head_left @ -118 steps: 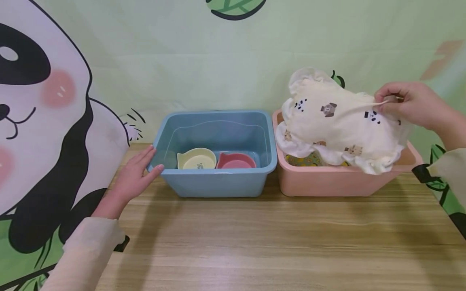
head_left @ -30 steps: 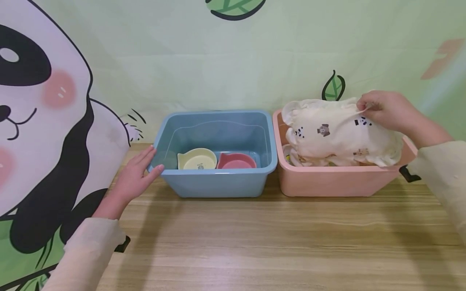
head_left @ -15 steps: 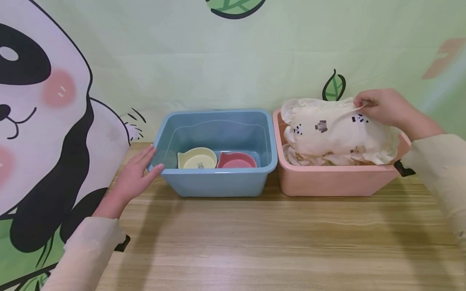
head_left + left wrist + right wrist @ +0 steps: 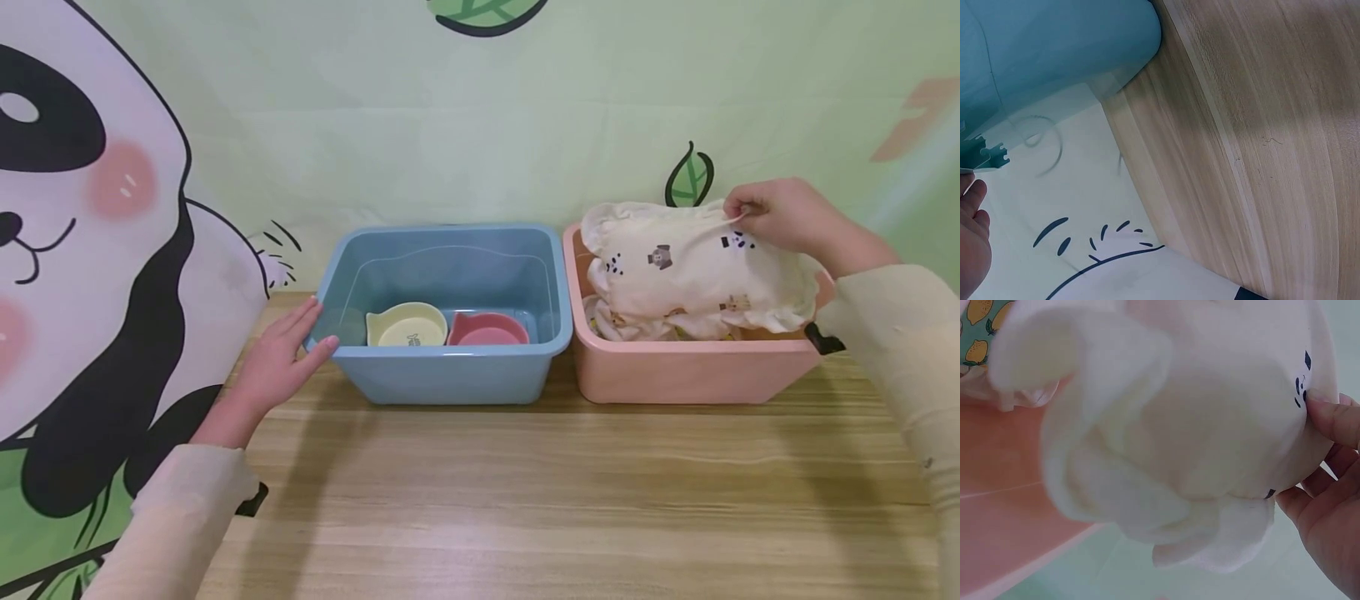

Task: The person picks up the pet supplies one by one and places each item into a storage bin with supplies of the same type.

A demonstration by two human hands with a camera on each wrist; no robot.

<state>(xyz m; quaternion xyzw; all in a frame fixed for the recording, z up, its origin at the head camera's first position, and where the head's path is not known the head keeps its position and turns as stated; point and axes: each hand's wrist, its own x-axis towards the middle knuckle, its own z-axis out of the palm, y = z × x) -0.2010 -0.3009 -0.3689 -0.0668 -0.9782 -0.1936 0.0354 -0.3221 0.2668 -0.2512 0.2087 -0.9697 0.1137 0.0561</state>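
A small cream frilled pillow [image 4: 697, 271] printed with animal faces lies tilted inside the pink bin [image 4: 697, 375]. My right hand [image 4: 787, 217] pinches its upper edge between thumb and fingers. The right wrist view shows the pillow [image 4: 1222, 406] up close, with my right hand [image 4: 1329, 500] on its edge. Below it in the bin, lemon-print fabric [image 4: 975, 331] shows in part. My left hand [image 4: 273, 362] rests with extended fingers on the left rim of the blue bin [image 4: 450, 379]; the left wrist view catches only a part of this hand [image 4: 972, 231].
Inside the blue bin sit a cream cat-eared bowl [image 4: 408, 321] and a pink cat-eared bowl [image 4: 491, 329]. Both bins stand side by side on a wooden table [image 4: 562, 500]. Behind them hangs a green backdrop [image 4: 337, 125] with a panda.
My right hand has lowered the pillow into the pink bin and shifted it slightly left, with only slight movement lately. The left hand stays on the blue bin's rim.
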